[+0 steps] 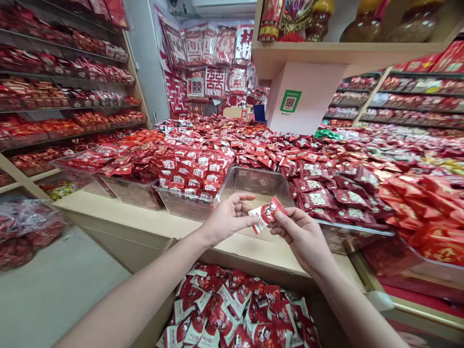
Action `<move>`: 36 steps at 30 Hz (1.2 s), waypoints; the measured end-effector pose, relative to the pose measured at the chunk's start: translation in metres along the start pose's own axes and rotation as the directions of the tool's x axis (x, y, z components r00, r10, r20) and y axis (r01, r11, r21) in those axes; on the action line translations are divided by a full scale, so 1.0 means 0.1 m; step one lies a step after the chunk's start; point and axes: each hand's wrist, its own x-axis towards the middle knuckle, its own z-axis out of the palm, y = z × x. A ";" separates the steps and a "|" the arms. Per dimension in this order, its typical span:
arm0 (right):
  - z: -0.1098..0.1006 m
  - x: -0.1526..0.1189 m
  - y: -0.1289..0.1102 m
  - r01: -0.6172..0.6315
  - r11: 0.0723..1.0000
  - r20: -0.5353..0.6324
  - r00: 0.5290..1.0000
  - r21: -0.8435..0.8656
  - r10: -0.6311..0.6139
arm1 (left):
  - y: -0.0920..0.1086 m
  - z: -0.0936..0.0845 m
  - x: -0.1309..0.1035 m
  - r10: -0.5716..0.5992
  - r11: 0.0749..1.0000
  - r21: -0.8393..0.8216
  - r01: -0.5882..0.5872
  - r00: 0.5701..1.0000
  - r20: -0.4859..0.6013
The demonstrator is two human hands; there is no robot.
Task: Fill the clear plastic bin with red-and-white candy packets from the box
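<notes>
Between my two hands is a small red and white candy packet (266, 212) with cartoon figures printed on it. My right hand (297, 232) pinches its right end between thumb and fingers. At its left end, the thumb and fingers of my left hand (230, 217) close on the white edge. Just behind them stands a clear plastic bin (253, 180) with no packets visible inside. Below my forearms a cardboard box (290, 278) holds many packets (232, 309) of the same red and white look.
Left of the bin, a clear bin (184, 203) is heaped with red packets. Dark red packets (322, 193) fill another on the right. A white pillar (304, 96) carries a QR code sign (290, 101). Stocked shelves (65, 67) line the left wall, with bagged bundles (29, 232) below.
</notes>
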 end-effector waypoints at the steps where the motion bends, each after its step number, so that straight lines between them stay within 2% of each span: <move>1: -0.01 0.00 0.02 -0.019 0.999 -0.018 1.000 0.050 0.020 | -0.01 -0.01 0.00 0.008 1.000 0.000 -0.008 1.000 -0.023; 5: -0.05 -0.03 0.10 -0.085 0.988 0.015 0.996 0.126 0.084 | -0.06 -0.07 0.00 0.080 0.997 0.025 -0.077 0.984 -0.160; 9: -0.08 -0.09 0.18 -0.140 0.990 0.048 0.989 0.013 0.139 | -0.11 -0.12 0.00 0.107 0.994 0.028 -0.103 0.971 -0.212; 13: -0.07 -0.14 0.26 -0.199 0.978 0.069 0.977 -0.059 0.203 | -0.20 -0.16 -0.03 0.070 0.997 -0.017 -0.075 0.976 -0.208; 18: -0.08 -0.18 0.30 -0.213 0.971 0.097 0.970 -0.104 0.223 | -0.27 -0.19 -0.06 0.028 0.996 -0.080 -0.047 0.976 -0.216; 36: -0.10 -0.19 0.27 -0.211 0.953 0.142 0.959 -0.219 0.245 | -0.23 -0.17 -0.13 -0.025 0.991 -0.133 -0.003 0.977 -0.210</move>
